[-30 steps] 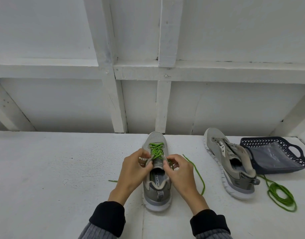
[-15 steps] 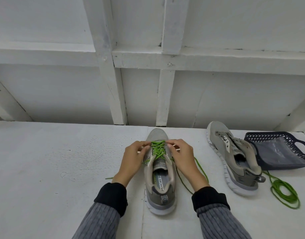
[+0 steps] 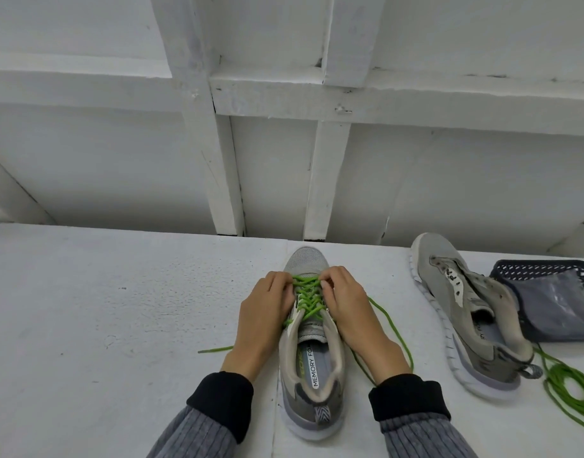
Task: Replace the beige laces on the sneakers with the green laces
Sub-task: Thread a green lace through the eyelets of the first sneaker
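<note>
We find the near sneaker [image 3: 312, 352] at the middle of the white bench's [image 3: 102, 325] front edge, toe to the wall. The left hand [image 3: 264, 320] and right hand [image 3: 350, 312], fingers curled, pinch the green lace [image 3: 307, 297] at its upper crossings. The second sneaker [image 3: 462, 312] lies unlaced toward the right edge, against a dark basket [image 3: 548, 302], a coiled green lace [image 3: 571, 388] beside its heel.

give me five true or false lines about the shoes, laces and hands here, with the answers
1. Both hands, left hand and right hand, work the lacing on the near sneaker. True.
2. The green lace is crossed through that sneaker's eyelets. True.
3. The second sneaker is already laced green. False: its eyelets show no lace.
4. The coiled green lace lies inside the dark basket. False: it lies on the surface beside the second sneaker.
5. The basket is left of both sneakers. False: it is at the far right.
</note>
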Demonstrator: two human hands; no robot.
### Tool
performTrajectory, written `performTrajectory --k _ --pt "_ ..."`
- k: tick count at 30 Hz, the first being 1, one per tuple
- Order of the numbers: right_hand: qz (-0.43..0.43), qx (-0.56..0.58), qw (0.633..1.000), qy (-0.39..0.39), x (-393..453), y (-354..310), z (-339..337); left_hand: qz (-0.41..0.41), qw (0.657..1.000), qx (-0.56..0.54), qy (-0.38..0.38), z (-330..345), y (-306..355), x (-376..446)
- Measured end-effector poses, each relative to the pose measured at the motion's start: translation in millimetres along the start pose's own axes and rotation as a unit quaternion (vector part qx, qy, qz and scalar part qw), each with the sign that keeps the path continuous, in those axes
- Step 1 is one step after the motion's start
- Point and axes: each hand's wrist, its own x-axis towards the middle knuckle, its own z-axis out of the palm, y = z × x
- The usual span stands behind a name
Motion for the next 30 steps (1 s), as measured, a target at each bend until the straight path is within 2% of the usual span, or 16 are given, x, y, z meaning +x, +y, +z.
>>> performTrajectory --k 6,9,14,19,24,30 --pt "0.043 0.041 0.998 0.025 -5.4 -4.2 2.7 -0.069 0.996 -0.055 0.016 1.2 4.8 -3.1" --pt "0.053 0.08 0.994 0.045 -7.8 -0.6 -1.6 -0.092 0.987 -0.134 0.005 -2.4 0.2 -5.6" --pt "0.026 0.089 0.996 0.004 -8.8 3.4 -10.0 -0.083 0.972 -0.219 -0.004 -8.4 -2.0 -9.5" --pt "0.012 0.096 0.995 0.012 -12.3 5.1 -7.1 -0.022 0.983 -0.181 0.015 -6.6 -0.4 -11.7" --pt "0.013 0.106 0.994 0.032 -12.3 4.5 -1.9 -0.032 0.985 -0.167 0.024 -2.8 -1.4 -9.7" --pt "0.006 0.091 0.995 0.039 -12.4 4.5 1.6 0.003 0.995 -0.097 0.026 -2.3 1.2 -10.0"
